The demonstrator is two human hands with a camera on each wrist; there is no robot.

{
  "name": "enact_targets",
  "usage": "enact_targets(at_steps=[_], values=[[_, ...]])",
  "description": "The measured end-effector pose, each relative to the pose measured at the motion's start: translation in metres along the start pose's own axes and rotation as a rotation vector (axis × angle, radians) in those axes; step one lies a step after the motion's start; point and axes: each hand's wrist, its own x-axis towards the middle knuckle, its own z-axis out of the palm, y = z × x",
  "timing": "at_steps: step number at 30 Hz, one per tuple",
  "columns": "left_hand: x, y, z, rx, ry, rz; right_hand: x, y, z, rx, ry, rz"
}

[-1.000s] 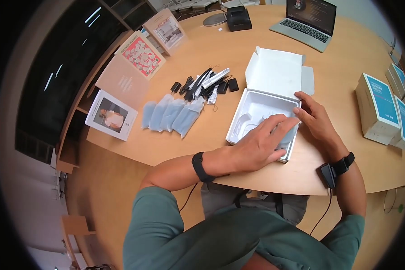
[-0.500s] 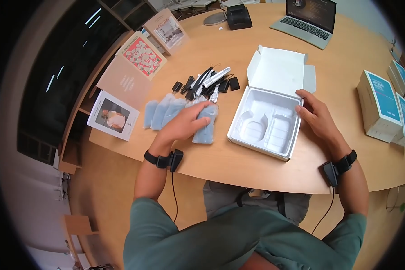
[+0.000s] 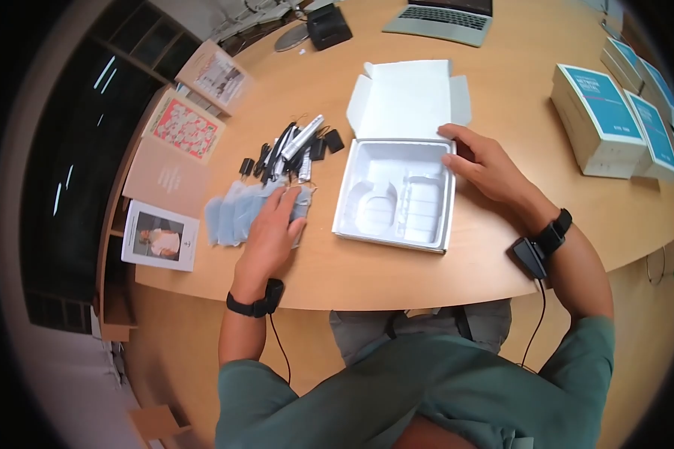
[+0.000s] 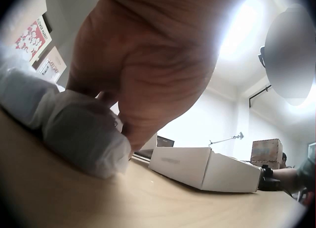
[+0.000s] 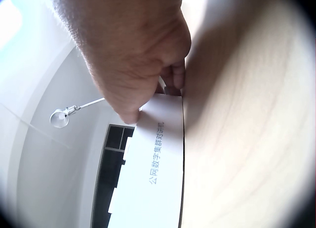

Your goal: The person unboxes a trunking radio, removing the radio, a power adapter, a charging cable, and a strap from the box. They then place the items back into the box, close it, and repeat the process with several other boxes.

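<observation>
Nearest, two green sleeves are seen, and a black band is worn on each wrist, with a small black unit and a thin wire attached. Past the near edge of the surface, the rightmost pouch of a row is clasped by the left hand, its thumb laid on the right side and its fingers on the left and across the top. The pouch is seen resting on the surface. The other pouches, pale blue in frosted wrapping, are laid side by side to the left, overlapping or touching.

To the right of the row, the white box is set flat, and its right wall is gripped near the far corner by the right hand, thumb on the rim. Printed characters are shown on that wall. A tray with moulded hollows is fitted inside, and the lid is folded back on the far side.

Beyond the pouches, black cables and adapters are heaped. Books are propped along the left, and blue-labelled cartons are grouped at far right. Farthest, a black device and a laptop are placed.
</observation>
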Motion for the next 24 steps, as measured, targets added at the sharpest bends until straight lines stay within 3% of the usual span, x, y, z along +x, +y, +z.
enact_targets(at_steps=[2,4,6,7,9,10,12,18,22,24], values=[[0.006,0.003,-0.002,0.085,0.062,0.043,0.002,0.004,0.003,0.045,0.043,-0.131],[0.013,0.014,-0.007,0.165,0.131,0.071,0.000,0.002,0.000,0.094,0.023,-0.082],[0.027,0.039,-0.016,-0.276,0.077,0.023,0.001,-0.001,-0.001,0.069,0.010,-0.045],[0.035,0.047,-0.012,-0.287,0.083,0.016,0.002,-0.001,-0.001,0.058,0.001,-0.046],[0.058,0.063,-0.001,-0.715,0.061,0.043,0.002,0.000,-0.001,0.153,0.031,-0.052],[0.073,0.068,0.008,-0.732,0.070,0.041,0.002,0.000,-0.002,0.136,0.023,-0.050],[0.103,0.075,0.030,-1.145,0.177,-0.105,0.002,0.003,-0.006,0.170,0.062,-0.057],[0.158,0.086,0.051,-1.700,0.028,-0.191,0.008,0.017,-0.027,0.190,0.057,0.013],[0.163,0.088,0.055,-1.622,-0.048,-0.073,0.010,0.022,-0.027,0.181,0.073,-0.017],[0.167,0.082,0.065,-1.557,0.012,-0.006,0.010,0.020,-0.025,0.181,0.091,-0.071]])
